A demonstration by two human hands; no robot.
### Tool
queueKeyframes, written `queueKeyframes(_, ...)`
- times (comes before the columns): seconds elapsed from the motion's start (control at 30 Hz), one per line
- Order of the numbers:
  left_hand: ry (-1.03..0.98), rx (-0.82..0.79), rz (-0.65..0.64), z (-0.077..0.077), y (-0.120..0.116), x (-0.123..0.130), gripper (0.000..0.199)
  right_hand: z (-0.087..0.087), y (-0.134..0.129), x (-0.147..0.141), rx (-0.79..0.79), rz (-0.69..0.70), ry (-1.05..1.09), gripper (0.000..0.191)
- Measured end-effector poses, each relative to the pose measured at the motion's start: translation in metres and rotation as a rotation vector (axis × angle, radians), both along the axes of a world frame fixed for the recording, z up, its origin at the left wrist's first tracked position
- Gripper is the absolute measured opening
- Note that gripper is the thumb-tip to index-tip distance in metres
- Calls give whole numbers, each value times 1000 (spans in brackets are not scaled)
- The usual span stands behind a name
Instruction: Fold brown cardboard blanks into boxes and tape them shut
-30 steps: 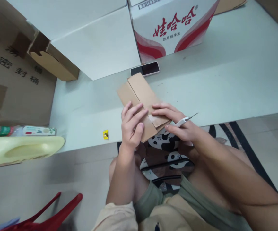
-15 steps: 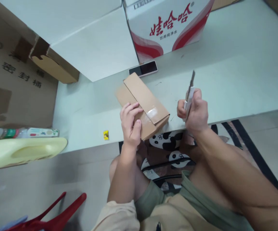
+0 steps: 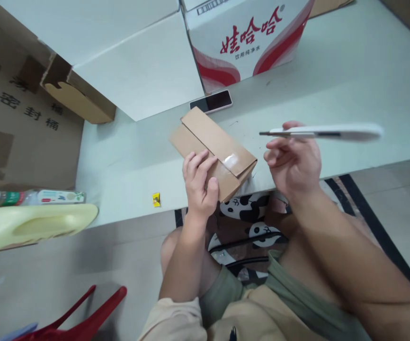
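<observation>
A small brown cardboard box [image 3: 219,151] lies slanted at the table's near edge, with a shiny piece of clear tape over its flap near the right end. My left hand [image 3: 201,182] grips its near side, fingers on top and thumb toward the edge. To the right of the box, raised above the table edge, my right hand [image 3: 293,161] holds a white utility knife [image 3: 333,132] between its fingers. The metal tip points left toward the box without touching it, and the white handle sticks out to the right, slightly blurred.
Behind the box lie a phone [image 3: 212,101], a white carton [image 3: 141,66] and a red-and-white carton [image 3: 247,47]. A yellow wrapped piece [image 3: 156,200] sits left of my left hand. Farther left are a plastic bottle [image 3: 31,197], a pale yellow container [image 3: 34,225] and a large cardboard box [image 3: 23,128].
The knife has turned from upright to nearly level, and my right hand's grip has loosened and shifted slightly right. My left hand and the small box have moved a little right.
</observation>
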State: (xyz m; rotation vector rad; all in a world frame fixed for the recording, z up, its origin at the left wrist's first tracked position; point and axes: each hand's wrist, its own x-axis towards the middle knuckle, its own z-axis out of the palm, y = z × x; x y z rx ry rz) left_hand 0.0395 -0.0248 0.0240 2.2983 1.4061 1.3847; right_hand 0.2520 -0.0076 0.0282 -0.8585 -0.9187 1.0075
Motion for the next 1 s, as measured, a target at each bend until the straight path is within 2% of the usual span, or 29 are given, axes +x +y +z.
queueKeyframes(0.13, -17, 27, 69, -2, -5, 15, 42, 16, -19, -14, 180, 3, -76, 16)
queueKeyframes(0.23, -18, 64, 95, -5, -6, 22, 41, 18, -35, -21, 334, 20, -215, 20)
queueKeyframes(0.47, -6, 102, 69, -5, -5, 22, 40, 13, -46, -22, 331, -30, -632, 27)
queueKeyframes(0.67, 2, 104, 71, -5, -6, 21, 42, 19, -44, -29, 519, -201, -983, 26)
queueKeyframes(0.77, 8, 91, 87, -5, -6, 21, 43, 19, -44, -33, 504, -229, -1004, 24)
queueKeyframes(0.9, 11, 96, 94, -6, -6, 19, 44, 20, -46, -36, 369, -213, -996, 23)
queueKeyframes(1.0, 4, 112, 94, -7, -5, 17, 44, 20, -50, -35, 370, -255, -988, 25)
